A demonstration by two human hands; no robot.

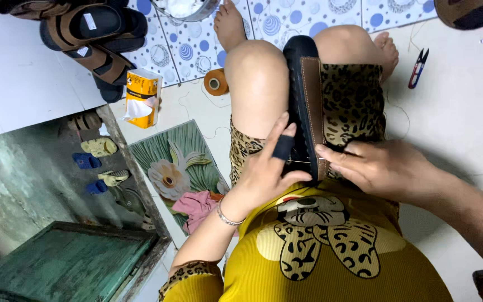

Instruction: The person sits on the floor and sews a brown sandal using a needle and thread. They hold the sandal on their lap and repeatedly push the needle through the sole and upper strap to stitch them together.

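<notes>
A black-soled sandal with a brown leather strap lies lengthwise between my knees, toe pointing away. My left hand grips its near end from the left; a dark protective band wraps one finger. My right hand presses against the strap's near end from the right, fingertips touching the leather. A thin thread runs across the sole between the two hands. I sit on the floor in a yellow top and leopard-print shorts.
A spool of orange-brown thread stands on the floor left of my knee. Thread snips lie to the right. A yellow tissue pack, a pile of brown sandals, a metal bowl and a floral mat are nearby.
</notes>
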